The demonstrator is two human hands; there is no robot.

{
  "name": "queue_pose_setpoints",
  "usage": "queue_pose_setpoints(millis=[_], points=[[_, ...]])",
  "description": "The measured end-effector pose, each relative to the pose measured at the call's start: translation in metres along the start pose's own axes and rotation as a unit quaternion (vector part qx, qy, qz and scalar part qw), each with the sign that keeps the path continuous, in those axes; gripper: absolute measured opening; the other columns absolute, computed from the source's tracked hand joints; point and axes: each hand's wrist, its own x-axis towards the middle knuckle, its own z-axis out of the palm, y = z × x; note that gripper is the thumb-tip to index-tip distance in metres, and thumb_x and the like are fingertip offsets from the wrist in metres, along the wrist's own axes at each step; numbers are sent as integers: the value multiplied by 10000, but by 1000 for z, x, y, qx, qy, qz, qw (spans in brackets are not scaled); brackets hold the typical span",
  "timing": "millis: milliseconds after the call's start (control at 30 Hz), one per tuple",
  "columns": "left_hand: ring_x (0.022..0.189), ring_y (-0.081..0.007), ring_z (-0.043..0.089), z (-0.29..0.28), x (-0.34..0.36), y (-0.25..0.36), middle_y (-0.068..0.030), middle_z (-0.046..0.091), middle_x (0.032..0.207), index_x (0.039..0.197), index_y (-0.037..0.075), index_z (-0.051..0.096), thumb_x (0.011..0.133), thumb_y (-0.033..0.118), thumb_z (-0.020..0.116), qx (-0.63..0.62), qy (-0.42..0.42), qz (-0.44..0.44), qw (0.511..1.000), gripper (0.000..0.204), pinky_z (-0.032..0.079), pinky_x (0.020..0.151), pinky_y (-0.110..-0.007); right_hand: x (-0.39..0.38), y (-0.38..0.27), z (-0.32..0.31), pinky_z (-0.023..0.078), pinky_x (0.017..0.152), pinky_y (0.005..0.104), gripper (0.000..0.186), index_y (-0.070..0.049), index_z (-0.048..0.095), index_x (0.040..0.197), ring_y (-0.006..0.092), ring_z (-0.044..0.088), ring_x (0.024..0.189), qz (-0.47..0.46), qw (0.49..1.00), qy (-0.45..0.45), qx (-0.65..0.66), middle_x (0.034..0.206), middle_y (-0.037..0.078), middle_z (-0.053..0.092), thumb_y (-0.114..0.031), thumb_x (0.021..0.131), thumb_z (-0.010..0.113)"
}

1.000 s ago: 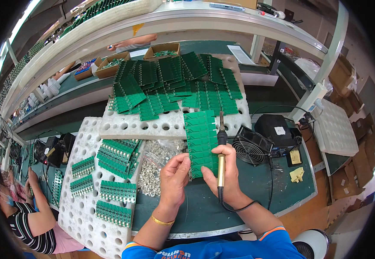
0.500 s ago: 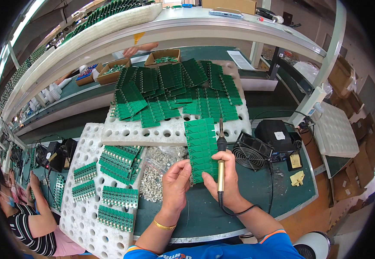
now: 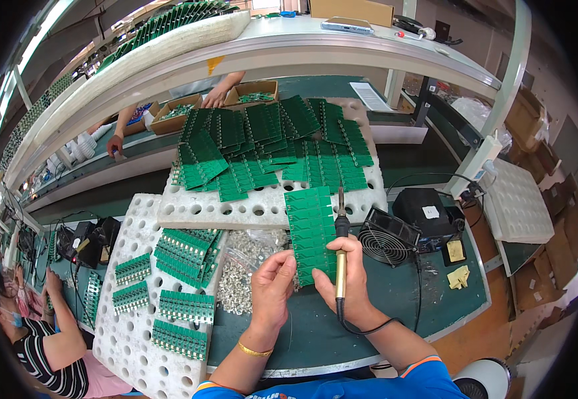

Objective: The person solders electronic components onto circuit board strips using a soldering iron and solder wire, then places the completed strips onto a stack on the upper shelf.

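Note:
A green circuit board panel stands tilted in front of me, its rows of traces facing me. My left hand pinches its lower left edge between thumb and fingers. In my right hand is a soldering iron with a gold-coloured handle, its tip pointing away beside the panel's right edge. The right thumb and a fingertip touch that edge too. Small metal parts lie heaped in a clear bag just left of my left hand. Beyond the panel, more green boards are piled on a white foam tray.
Finished-looking rows of boards lie on another foam tray at left. A black fan, a soldering station and yellow sponges stand at right. Across the bench are co-workers' hands near cardboard boxes; another person sits left.
My hands keep nearly the same hold on the panel and iron. Across the bench, a co-worker's hand has moved further into view at the boxes, and another hand has appeared to its left.

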Motion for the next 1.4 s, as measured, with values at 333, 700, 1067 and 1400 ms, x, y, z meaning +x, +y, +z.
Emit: queue_pose_setpoints(millis=[333, 700, 1067, 1400], points=[[519, 27, 351, -1, -1, -2, 78, 577, 761, 1103, 32, 676, 975, 132, 627, 0, 1, 9, 1000, 169, 227, 436, -186, -1, 4, 1, 424, 895, 335, 520, -52, 427, 1196, 218, 483, 987, 10, 1000, -1, 12, 1106, 128, 440, 3, 747, 683], [547, 18, 368, 2, -7, 2, 72, 573, 750, 1058, 18, 681, 947, 108, 630, 26, -1, 37, 999, 152, 237, 467, -188, -2, -2, -4, 432, 847, 328, 447, -33, 447, 1174, 193, 476, 928, 45, 998, 6, 40, 1074, 111, 446, 4, 757, 605], [530, 14, 324, -1, -4, 19, 63, 549, 772, 1121, 16, 629, 958, 137, 598, 7, 31, 107, 994, 205, 225, 460, -186, -7, -1, 1, 417, 959, 346, 465, -25, 456, 1171, 235, 505, 1035, 53, 994, -28, 90, 1125, 148, 458, 48, 719, 534], [525, 11, 343, 5, -4, 19, 75, 527, 720, 983, 60, 600, 947, 80, 622, 15, 69, 130, 989, 46, 236, 457, -181, -9, 1, 3, 426, 967, 353, 477, -23, 449, 1178, 249, 527, 1048, 54, 994, -41, 91, 1150, 166, 470, 79, 715, 508]])
